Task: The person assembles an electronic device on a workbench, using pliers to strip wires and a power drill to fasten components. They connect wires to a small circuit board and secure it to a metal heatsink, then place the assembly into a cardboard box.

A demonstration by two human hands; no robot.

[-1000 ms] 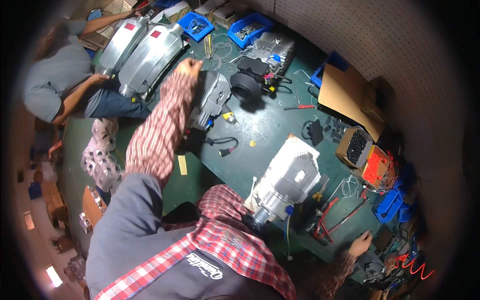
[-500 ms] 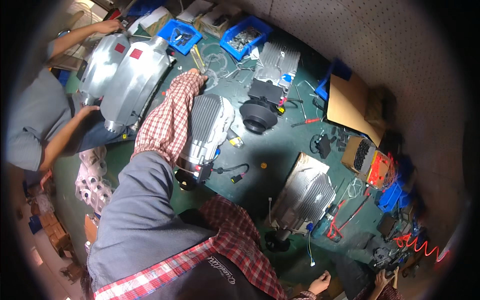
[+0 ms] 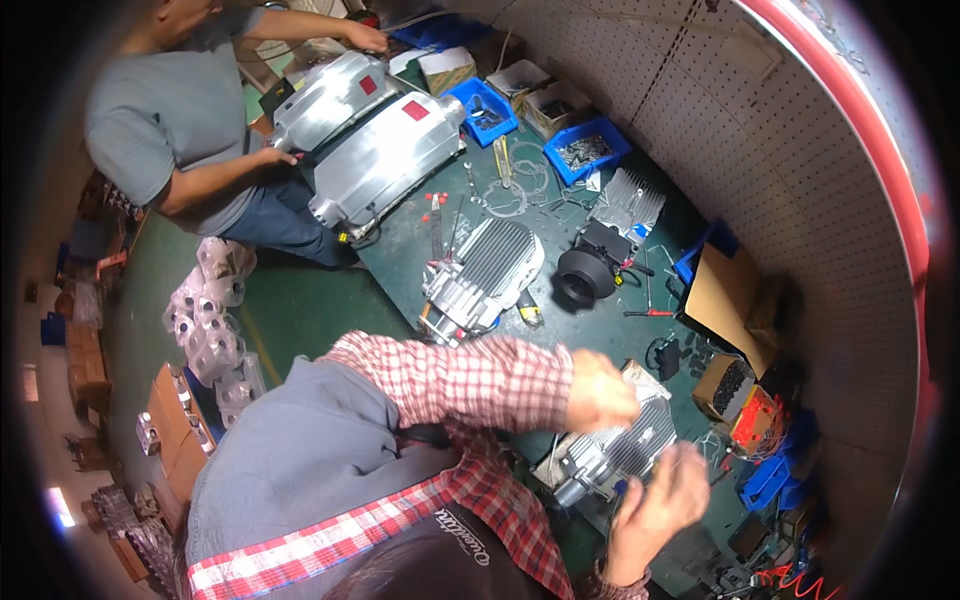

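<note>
My left hand (image 3: 600, 392) reaches across my front and hovers over the top of a finned metal housing (image 3: 640, 440); its fingers are smeared by motion. Raised beside the same housing, on its near right, is my right hand (image 3: 662, 515), thumb and fingers apart and nothing seen in it. The housing lies at the near edge of the green workbench (image 3: 400, 255), partly hidden by my hands. To its left, behind my left sleeve, rests a second finned housing (image 3: 490, 270) with a yellow-and-black object (image 3: 530, 315) beside it.
Farther back lies a finned unit with a black round outlet (image 3: 585, 275). Blue bins (image 3: 585, 152) of small parts and a cardboard box (image 3: 725, 310) line the pegboard wall. At the far left a co-worker (image 3: 190, 130) touches two silver casings (image 3: 390, 160). Clear plastic parts (image 3: 215, 320) stand on the floor.
My left hand has come back from the far side of the bench, now over the near right housing. My right hand has risen to that housing. The view has turned.
</note>
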